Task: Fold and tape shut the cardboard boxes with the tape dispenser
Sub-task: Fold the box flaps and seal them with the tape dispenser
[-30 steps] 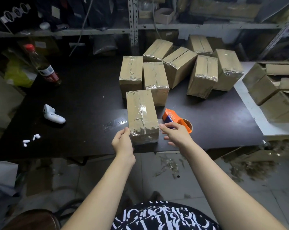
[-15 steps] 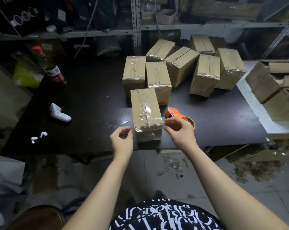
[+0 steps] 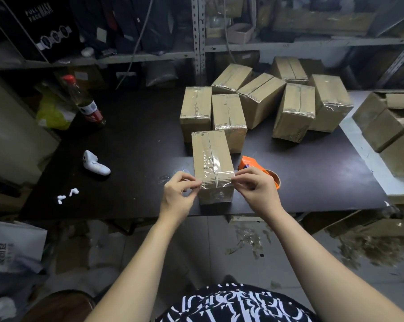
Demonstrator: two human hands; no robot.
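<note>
One box (image 3: 211, 159); left hand (image 3: 177, 196), right hand (image 3: 258, 190) pinching tape strip (image 3: 216, 182) ends

My left hand (image 3: 176, 194) and right hand (image 3: 258, 190) pinch the clear tape (image 3: 216, 182) at either side of the cardboard box (image 3: 210, 154) on the tabletop (image 3: 138, 140); the tape dispenser (image 3: 252, 164) lies beside it.

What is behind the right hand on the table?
The orange tape dispenser lies on the dark table, beside the near box. Its orange body and part of the roll show; the right hand, pinching a tape strip with the left hand, covers its near end.
</note>
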